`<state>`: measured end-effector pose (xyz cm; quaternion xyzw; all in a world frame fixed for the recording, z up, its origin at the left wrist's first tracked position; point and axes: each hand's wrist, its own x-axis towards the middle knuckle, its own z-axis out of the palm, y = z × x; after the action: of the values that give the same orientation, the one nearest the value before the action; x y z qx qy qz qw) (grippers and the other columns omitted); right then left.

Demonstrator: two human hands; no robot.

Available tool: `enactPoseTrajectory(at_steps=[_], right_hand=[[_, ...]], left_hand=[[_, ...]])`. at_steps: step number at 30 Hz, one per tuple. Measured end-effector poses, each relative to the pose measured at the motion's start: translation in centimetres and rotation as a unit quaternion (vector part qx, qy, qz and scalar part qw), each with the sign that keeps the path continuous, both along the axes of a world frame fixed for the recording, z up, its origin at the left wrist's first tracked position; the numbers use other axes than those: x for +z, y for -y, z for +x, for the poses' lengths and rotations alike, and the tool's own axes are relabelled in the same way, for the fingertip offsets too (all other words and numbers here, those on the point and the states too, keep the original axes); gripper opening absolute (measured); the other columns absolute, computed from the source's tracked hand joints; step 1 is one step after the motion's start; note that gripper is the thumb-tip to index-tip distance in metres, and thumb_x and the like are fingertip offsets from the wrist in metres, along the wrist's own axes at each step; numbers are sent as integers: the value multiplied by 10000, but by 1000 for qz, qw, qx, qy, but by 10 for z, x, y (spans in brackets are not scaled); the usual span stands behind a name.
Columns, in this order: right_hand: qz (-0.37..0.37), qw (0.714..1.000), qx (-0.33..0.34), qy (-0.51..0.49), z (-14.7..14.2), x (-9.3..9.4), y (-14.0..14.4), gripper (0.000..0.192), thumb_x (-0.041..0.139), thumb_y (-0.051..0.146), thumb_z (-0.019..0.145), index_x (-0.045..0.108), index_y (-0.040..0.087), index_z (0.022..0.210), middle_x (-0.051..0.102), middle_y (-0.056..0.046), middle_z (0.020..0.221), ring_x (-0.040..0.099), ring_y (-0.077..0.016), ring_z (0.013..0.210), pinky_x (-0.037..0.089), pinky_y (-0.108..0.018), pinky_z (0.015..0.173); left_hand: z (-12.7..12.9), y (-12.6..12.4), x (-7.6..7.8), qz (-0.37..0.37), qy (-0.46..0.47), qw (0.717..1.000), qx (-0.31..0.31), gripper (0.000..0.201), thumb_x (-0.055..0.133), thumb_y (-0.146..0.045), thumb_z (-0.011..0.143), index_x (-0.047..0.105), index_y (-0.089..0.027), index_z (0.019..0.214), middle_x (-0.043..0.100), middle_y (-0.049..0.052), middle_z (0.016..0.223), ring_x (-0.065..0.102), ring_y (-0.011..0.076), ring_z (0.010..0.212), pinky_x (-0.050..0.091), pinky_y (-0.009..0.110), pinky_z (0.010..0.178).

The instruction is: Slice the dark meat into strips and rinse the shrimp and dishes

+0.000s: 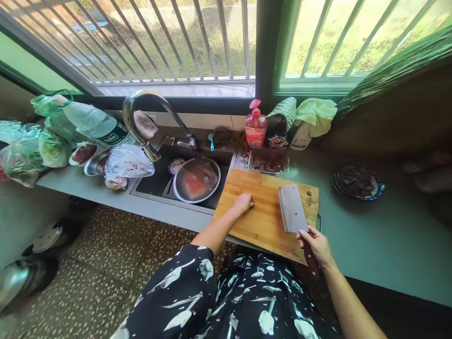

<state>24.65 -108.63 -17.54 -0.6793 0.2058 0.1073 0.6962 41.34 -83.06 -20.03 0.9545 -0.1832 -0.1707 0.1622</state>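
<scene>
Her right hand grips a cleaver flat on the cutting board. The left hand pinches a small scrap near the board's left edge, beside the sink.

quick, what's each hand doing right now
Left hand: closed, fingers curled on a small brown piece on the cutting board.
Right hand: closed around the handle of the cleaver.

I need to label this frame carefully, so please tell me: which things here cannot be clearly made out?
All in the head view:
- The small brown piece under the left hand on the cutting board: the fingers cover it.
- The cleaver handle: mostly wrapped by the right hand.
- The contents of the plastic bags at the left edge: blurred.
- The dark food on the plate: too small to identify.
</scene>
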Motion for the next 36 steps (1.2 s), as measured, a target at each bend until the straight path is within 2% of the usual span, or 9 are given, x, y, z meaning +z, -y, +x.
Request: enactPoseTrajectory(at_steps=[7,11,21,24,28,32,33,36], right_hand=[[16,1000,-15,8,-4,-7,5,332,642,444,649,534,163,789,615,-15,648,504,-82,444,387,-198,426],[28,999,-11,14,-7,-13,7,308,631,431,671,532,175,810,619,-1,653,509,-77,449,382,-191,435],[26,999,-21,9,-14,-9,14,336,634,456,654,534,175,809,623,-11,657,508,-87,447,379,-203,429],[37,999,-18,12,-15,-10,17,323,634,442,662,527,175,809,618,-9,654,507,-86,450,380,-203,433],[50,998,-19,17,-19,-16,26,315,632,441,665,521,177,795,615,-7,657,509,-86,455,379,-202,437],[57,998,-30,11,-22,-20,35,344,636,462,653,516,179,808,614,-2,649,507,-91,449,355,-200,418],[58,998,-30,11,-22,-20,37,356,636,475,646,514,179,802,612,-1,643,504,-92,446,349,-201,412],[64,997,-26,19,-20,-19,42,374,623,504,642,505,179,786,603,4,631,494,-92,437,337,-201,403]], left_hand=[[7,7,-3,48,-5,999,-22,202,479,-181,723,640,-145,839,635,104,881,590,183,825,435,248,727],[15,11,1,71,-9,997,-33,215,465,-180,720,659,-159,811,650,103,836,597,188,814,437,247,713],[26,22,9,89,1,995,-49,227,474,-217,716,673,-161,809,648,116,885,596,205,834,437,262,729],[26,24,16,95,-6,995,-42,217,491,-206,701,680,-154,792,654,122,830,601,198,792,435,251,705],[27,24,37,83,-13,996,-37,205,500,-227,700,682,-158,763,655,80,702,589,152,678,412,202,618],[17,25,52,-40,8,999,-13,251,460,-270,737,668,-153,814,646,33,693,557,105,635,366,163,558],[11,25,52,-44,3,999,-16,240,461,-255,729,668,-150,792,641,27,677,549,101,621,354,161,543],[-8,30,45,27,-26,998,-58,182,483,-190,685,656,-146,654,615,20,588,515,93,556,311,165,499]])
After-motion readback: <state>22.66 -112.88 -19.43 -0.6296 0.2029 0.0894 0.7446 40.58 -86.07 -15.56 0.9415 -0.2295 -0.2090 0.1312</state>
